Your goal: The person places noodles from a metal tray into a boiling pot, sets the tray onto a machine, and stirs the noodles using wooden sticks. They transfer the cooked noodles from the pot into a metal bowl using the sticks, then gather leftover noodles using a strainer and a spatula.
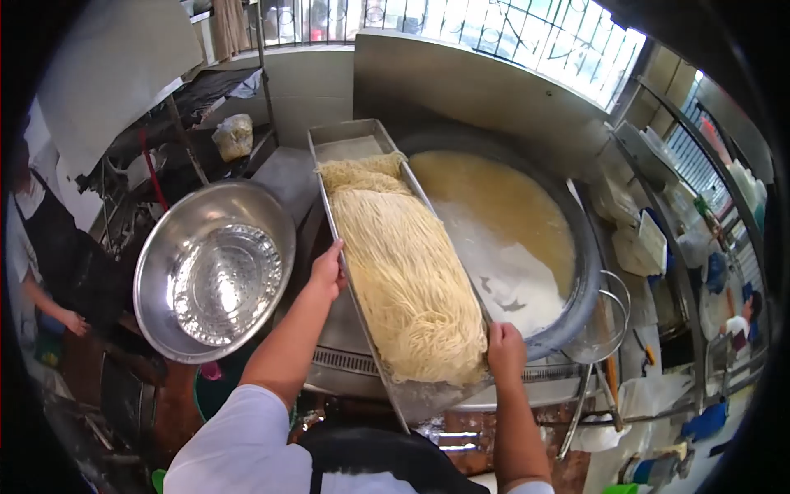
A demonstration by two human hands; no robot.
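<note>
Metal tray (354, 148) heaped with noodles (395, 247) sat between left hand (329, 270) and right hand (506, 352), each gripping one side near the wok (588, 255); moving it seemingly called for level support.

Strong daylight came through the barred window (510, 37) and was overexposed there. The metal basin (152, 272) showed bright glare. The lower corners were dark, the edges curved and stretched, and small details looked a little soft.
</note>
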